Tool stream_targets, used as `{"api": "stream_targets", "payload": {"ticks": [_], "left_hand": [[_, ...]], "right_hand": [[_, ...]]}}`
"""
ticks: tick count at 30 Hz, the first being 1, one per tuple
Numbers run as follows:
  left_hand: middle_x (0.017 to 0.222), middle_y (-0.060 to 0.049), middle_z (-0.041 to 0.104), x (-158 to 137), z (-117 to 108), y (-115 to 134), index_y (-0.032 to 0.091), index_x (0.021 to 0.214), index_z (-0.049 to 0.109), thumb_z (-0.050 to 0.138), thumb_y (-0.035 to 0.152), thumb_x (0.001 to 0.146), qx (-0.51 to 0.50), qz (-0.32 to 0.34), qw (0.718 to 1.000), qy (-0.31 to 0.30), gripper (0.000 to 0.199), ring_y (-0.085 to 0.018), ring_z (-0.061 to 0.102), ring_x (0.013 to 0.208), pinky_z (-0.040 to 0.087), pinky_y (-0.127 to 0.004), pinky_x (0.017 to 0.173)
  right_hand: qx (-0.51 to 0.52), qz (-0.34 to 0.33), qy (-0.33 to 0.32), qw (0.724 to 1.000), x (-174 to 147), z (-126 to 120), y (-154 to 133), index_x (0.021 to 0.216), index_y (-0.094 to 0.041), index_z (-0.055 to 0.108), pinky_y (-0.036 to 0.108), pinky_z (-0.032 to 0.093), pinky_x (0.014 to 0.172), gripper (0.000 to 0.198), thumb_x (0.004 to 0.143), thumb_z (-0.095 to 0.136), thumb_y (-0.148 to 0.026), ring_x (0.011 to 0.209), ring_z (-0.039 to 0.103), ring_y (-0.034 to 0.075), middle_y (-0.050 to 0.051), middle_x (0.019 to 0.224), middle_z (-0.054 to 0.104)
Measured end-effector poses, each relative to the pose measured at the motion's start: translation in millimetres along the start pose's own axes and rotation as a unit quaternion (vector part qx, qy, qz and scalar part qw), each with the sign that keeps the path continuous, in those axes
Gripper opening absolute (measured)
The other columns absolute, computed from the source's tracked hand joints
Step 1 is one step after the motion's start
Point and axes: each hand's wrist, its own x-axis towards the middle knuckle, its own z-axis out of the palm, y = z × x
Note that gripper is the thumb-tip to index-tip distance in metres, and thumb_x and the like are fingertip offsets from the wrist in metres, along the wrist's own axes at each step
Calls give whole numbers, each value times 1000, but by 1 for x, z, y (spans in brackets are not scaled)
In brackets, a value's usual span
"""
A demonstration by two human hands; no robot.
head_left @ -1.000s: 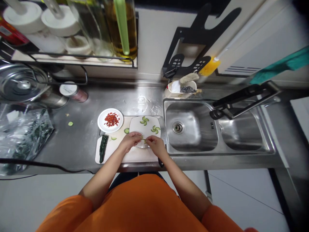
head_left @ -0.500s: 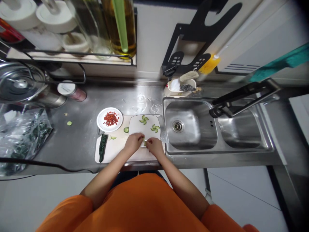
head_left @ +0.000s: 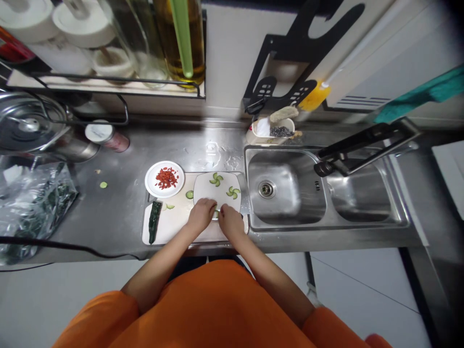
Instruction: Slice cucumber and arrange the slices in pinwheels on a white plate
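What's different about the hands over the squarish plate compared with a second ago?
The left hand and right hand have turned, fingers pointing more away from the person. Green slices show between them; whether any was released is unclear. The squarish plate, its two green pinwheels and the red pieces stayed put.

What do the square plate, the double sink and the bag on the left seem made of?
Square plate: perhaps glazed ceramic or melamine; white, smooth-looking. Double sink: likely satin stainless steel, given its grey, blurred reflections. Bag: apparently thin, glossy plastic, see-through with crinkled highlights.
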Motion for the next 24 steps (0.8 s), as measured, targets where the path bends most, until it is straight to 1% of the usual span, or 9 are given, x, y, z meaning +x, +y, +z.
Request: {"api": "stream_targets", "payload": {"ticks": [2, 5, 6, 8, 11, 14, 18, 24], "left_hand": [[92, -8, 62, -1, 0, 1, 18, 99, 63, 46, 19, 87, 15, 2, 1000, 9, 20, -22, 55, 95, 44, -35, 86], [91, -7, 61, -2, -1, 2, 19, 96, 62, 46, 19, 88, 33, 7, 999, 23, 19, -21, 54, 93, 44, -33, 85], [90, -7, 60, -3, -1, 2, 18, 95, 62, 45, 20, 88, 36, 9, 999, 26, 18, -20, 53, 92, 44, -33, 84], [89, -7, 60, -3, -1, 2, 18, 93, 62, 45, 20, 88, 41, 13, 999, 26, 17, -20, 53, 91, 44, -33, 83], [88, -7, 59, -4, 0, 1, 19, 91, 61, 46, 20, 89, 44, 20, 999, 18, 16, -20, 52, 91, 44, -33, 83], [88, -7, 59, -4, 0, 0, 18, 90, 61, 46, 19, 88, 46, 22, 999, 16, 15, -20, 52, 91, 44, -33, 82], [87, -7, 59, -4, 0, 0, 19, 89, 62, 47, 18, 87, 52, 25, 998, 16, 15, -20, 52, 92, 44, -33, 83], [86, -6, 59, -4, 1, 0, 18, 89, 62, 47, 18, 88, 55, 22, 998, 17, 15, -20, 52, 90, 43, -33, 82]], "right_hand": [[-20, -48, 29, 998, -5, 3, 4, 93, -18, 58, 30, 38, 69, 14, 91, 44, -21, 80, 55, 20, 9, 89, 62], [-39, -153, 64, 985, -15, 8, 12, 94, -18, 61, 33, 39, 77, 17, 90, 45, -19, 90, 50, 23, 10, 96, 61], [-40, -180, 72, 980, -18, 9, 14, 98, -17, 62, 35, 39, 79, 19, 89, 45, -19, 93, 48, 24, 11, 101, 61], [-41, -211, 85, 973, -24, 12, 17, 109, -18, 61, 37, 40, 81, 25, 90, 45, -20, 100, 45, 26, 11, 114, 59], [-43, -225, 93, 969, -29, 16, 19, 122, -17, 57, 40, 40, 84, 34, 90, 44, -21, 108, 41, 28, 11, 129, 53], [-44, -236, 90, 967, -29, 21, 21, 127, -17, 54, 42, 40, 86, 39, 90, 44, -21, 111, 40, 29, 11, 131, 53], [-51, -237, 89, 966, -27, 25, 23, 127, -18, 55, 43, 39, 87, 39, 90, 43, -20, 114, 40, 29, 11, 129, 55], [-78, -233, 89, 965, -27, 25, 24, 125, -18, 56, 42, 37, 84, 36, 92, 42, -20, 116, 40, 30, 10, 130, 55]]}}
